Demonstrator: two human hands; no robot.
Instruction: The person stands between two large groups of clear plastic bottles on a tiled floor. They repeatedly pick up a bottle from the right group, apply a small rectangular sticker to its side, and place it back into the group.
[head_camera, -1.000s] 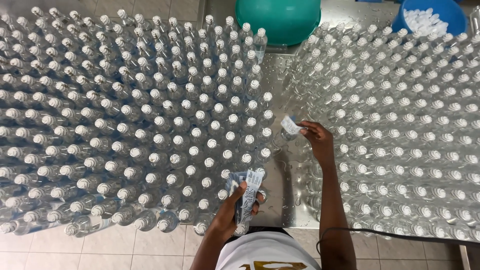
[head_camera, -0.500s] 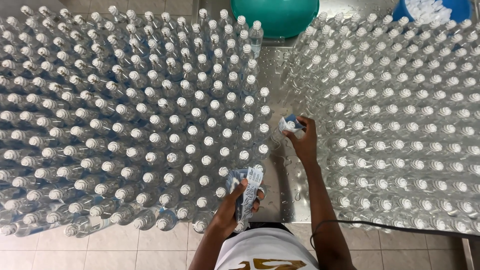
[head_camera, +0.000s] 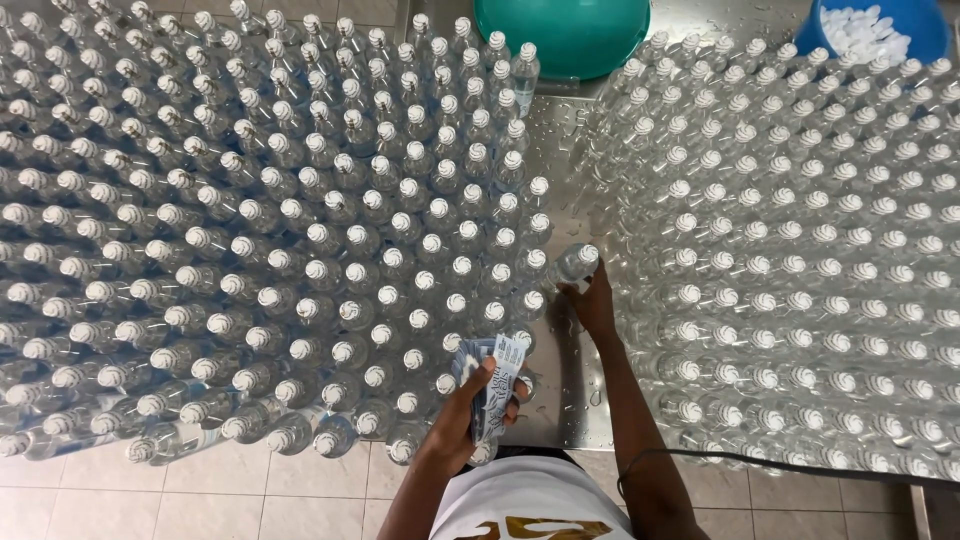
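My left hand (head_camera: 455, 425) is shut on a stack of small white and blue labels (head_camera: 502, 372), held near the table's front edge. My right hand (head_camera: 598, 308) reaches into the gap between two blocks of bottles and wraps around the lower body of one clear capped bottle (head_camera: 580, 260). That bottle leans slightly and stands apart from the rest. No loose label shows in my right hand's fingers. The block of capped clear bottles on the left (head_camera: 250, 240) touches my left hand's side.
A second block of capped bottles (head_camera: 800, 250) fills the right side of the wet steel table (head_camera: 560, 395). A teal basin (head_camera: 570, 35) and a blue tub of white caps (head_camera: 865, 30) stand at the back. A dark cable (head_camera: 760, 462) runs along the front edge.
My right hand held a small label above the single bottle, then dropped down along it and now grips its lower body. The label stack in my left hand has stayed put.
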